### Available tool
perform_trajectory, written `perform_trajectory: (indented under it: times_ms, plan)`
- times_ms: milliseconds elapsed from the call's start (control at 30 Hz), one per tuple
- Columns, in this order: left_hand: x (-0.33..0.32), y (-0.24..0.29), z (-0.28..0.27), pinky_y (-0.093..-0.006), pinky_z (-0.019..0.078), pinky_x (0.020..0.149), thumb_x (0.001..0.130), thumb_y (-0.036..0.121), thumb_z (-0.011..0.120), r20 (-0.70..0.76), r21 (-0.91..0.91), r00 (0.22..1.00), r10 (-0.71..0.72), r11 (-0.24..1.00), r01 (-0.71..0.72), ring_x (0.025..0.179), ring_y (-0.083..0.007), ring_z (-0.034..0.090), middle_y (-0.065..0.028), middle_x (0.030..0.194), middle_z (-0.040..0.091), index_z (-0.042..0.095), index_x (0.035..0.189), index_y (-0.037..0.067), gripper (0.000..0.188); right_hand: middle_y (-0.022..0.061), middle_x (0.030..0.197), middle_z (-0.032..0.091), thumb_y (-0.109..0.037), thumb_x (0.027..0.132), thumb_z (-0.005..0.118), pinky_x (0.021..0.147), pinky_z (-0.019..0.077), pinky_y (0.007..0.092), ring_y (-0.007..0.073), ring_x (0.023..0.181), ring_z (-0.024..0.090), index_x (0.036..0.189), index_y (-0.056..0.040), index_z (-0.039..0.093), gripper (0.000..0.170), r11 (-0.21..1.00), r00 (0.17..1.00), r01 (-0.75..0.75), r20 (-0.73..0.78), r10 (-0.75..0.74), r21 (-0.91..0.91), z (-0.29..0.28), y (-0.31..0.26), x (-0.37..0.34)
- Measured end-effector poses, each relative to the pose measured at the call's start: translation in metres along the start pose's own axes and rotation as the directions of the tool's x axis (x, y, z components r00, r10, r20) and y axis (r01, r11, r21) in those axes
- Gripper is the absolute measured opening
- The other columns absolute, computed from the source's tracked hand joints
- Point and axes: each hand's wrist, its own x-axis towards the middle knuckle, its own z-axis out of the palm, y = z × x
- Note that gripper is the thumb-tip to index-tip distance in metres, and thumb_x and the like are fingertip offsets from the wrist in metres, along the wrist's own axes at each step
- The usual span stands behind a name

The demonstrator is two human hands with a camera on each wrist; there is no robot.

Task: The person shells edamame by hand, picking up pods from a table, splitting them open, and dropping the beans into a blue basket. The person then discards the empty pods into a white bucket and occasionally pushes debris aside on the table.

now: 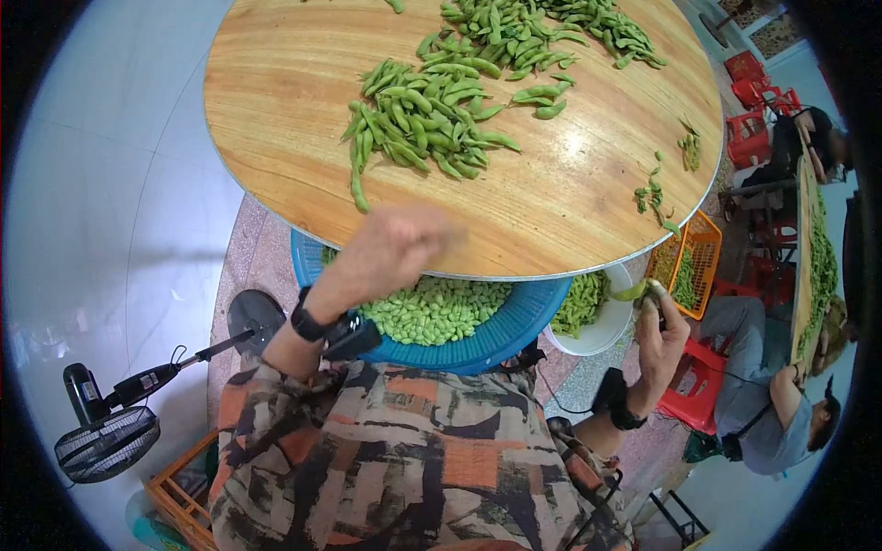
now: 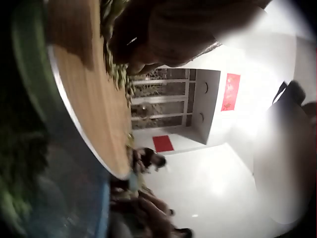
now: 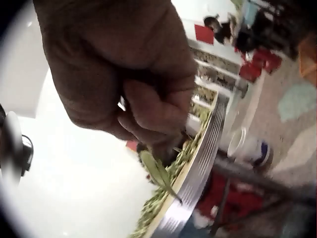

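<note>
My right hand [image 1: 661, 335] pinches a green pod [image 1: 629, 292] above the white bucket [image 1: 588, 342]. In the right wrist view the fingers of this hand [image 3: 129, 74] are curled and the pod [image 3: 158, 171] sticks out below them. My left hand [image 1: 404, 243], blurred, hangs over the table's near edge, below a heap of green pods [image 1: 413, 119]; whether it holds anything cannot be seen. In the left wrist view this hand [image 2: 168, 34] is dark beside pods. A blue basket [image 1: 524, 335] of shelled beans [image 1: 441, 310] lies partly under the table edge.
More pods [image 1: 514, 28] lie towards the far side of the wooden table [image 1: 303, 119], with small scraps [image 1: 650, 195] at the right. Beyond the bucket stands an orange crate [image 1: 706, 248]. A fan [image 1: 108, 444] is at the left; red stools [image 1: 694, 390] and a seated person [image 1: 767, 413] are at the right.
</note>
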Motion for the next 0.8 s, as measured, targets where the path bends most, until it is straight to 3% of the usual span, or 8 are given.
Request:
perform_trajectory:
  times_ms: [100, 400, 500, 533, 567, 600, 667, 800]
  plan:
    - [0.033, -0.016, -0.017, -0.0378, 0.0512, 0.078, 0.080, 0.003, 0.067, -0.354, 0.604, 0.908, 0.223, 0.796, 0.040, 0.088, -0.0287, 0.062, -0.0113, 0.095, 0.064, 0.067, 0.103, 0.002, 0.023, 0.0039, 0.082, 0.066, -0.005, 0.095, 0.055, 0.058, 0.0418, 0.0196, 0.0049, 0.066, 0.053, 0.122, 0.0051, 0.062, 0.030, 0.845, 0.983, 0.173, 0.030, -0.183, -0.506, -0.010, 0.014, 0.003]
    - [0.048, -0.024, -0.008, -0.0390, 0.0485, 0.076, 0.079, 0.002, 0.066, -0.291, 0.752, 0.901, 0.321, 0.659, 0.009, 0.088, -0.0304, 0.057, -0.0126, 0.095, 0.058, 0.063, 0.095, -0.001, 0.016, 0.0105, 0.084, 0.072, -0.001, 0.092, 0.056, 0.070, 0.0519, 0.0270, 0.0151, 0.078, 0.068, 0.117, 0.0038, 0.065, 0.026, 0.978, 0.983, 0.183, 0.034, -0.180, -0.103, 0.051, -0.037, 0.015]
    - [0.042, -0.016, 0.002, -0.0337, 0.0498, 0.067, 0.088, 0.007, 0.063, -0.496, 0.571, 0.770, 0.401, 0.819, -0.059, 0.075, -0.0240, 0.059, -0.0109, 0.099, 0.062, 0.060, 0.095, 0.000, 0.010, 0.0102, 0.083, 0.072, 0.000, 0.092, 0.057, 0.071, 0.0520, 0.0262, 0.0140, 0.078, 0.068, 0.114, 0.0038, 0.066, 0.024, 0.970, 0.965, 0.230, 0.111, -0.237, 0.073, 0.085, -0.064, 0.018]
    - [0.039, -0.011, 0.002, -0.0297, 0.0479, 0.060, 0.093, 0.010, 0.060, -0.528, 0.036, 0.849, 0.019, 0.999, 0.000, 0.068, -0.0196, 0.058, -0.0098, 0.100, 0.063, 0.059, 0.098, 0.001, 0.010, 0.0102, 0.083, 0.072, 0.000, 0.092, 0.057, 0.071, 0.0520, 0.0262, 0.0140, 0.078, 0.068, 0.114, 0.0038, 0.066, 0.024, 0.971, 0.965, 0.229, 0.111, -0.236, 0.073, 0.095, -0.072, 0.018]
    - [0.036, -0.008, 0.003, -0.0257, 0.0459, 0.052, 0.098, 0.013, 0.057, -0.343, -0.498, 0.882, -0.323, 0.859, 0.121, 0.061, -0.0152, 0.058, -0.0087, 0.101, 0.064, 0.057, 0.101, 0.003, 0.010, 0.0098, 0.083, 0.071, 0.000, 0.092, 0.057, 0.072, 0.0522, 0.0261, 0.0136, 0.077, 0.068, 0.113, 0.0038, 0.066, 0.024, 0.965, 0.963, 0.195, 0.150, -0.222, 0.174, 0.105, -0.078, 0.018]
    - [0.034, -0.013, 0.006, -0.0257, 0.0459, 0.052, 0.098, 0.013, 0.057, -0.343, -0.497, 0.882, -0.323, 0.859, 0.122, 0.061, -0.0152, 0.058, -0.0087, 0.101, 0.064, 0.057, 0.101, 0.003, 0.010, 0.0095, 0.082, 0.071, 0.000, 0.092, 0.057, 0.072, 0.0523, 0.0259, 0.0133, 0.077, 0.068, 0.113, 0.0038, 0.066, 0.023, 0.949, 0.959, 0.156, 0.190, -0.212, 0.273, 0.114, -0.084, 0.017]
    - [0.031, -0.026, 0.015, -0.0199, 0.0390, 0.043, 0.102, 0.016, 0.053, -0.147, -0.925, 0.919, -0.367, 0.379, 0.004, 0.056, -0.0091, 0.056, -0.0060, 0.097, 0.064, 0.054, 0.105, 0.006, 0.011, 0.0093, 0.083, 0.071, 0.000, 0.092, 0.057, 0.073, 0.0522, 0.0257, 0.0127, 0.078, 0.067, 0.113, 0.0038, 0.066, 0.023, 0.942, 0.953, 0.115, 0.234, -0.194, 0.315, 0.128, -0.095, 0.017]
    - [0.030, -0.009, 0.030, -0.0194, 0.0396, 0.044, 0.101, 0.015, 0.054, -0.124, -0.964, 0.894, -0.431, 0.265, -0.007, 0.058, -0.0114, 0.058, -0.0065, 0.096, 0.063, 0.052, 0.104, 0.006, 0.009, 0.0090, 0.088, 0.071, -0.003, 0.093, 0.059, 0.075, 0.0519, 0.0255, 0.0124, 0.083, 0.066, 0.113, 0.0036, 0.065, 0.022, 0.891, 0.953, 0.001, 0.269, -0.138, 0.453, 0.152, -0.096, 0.013]
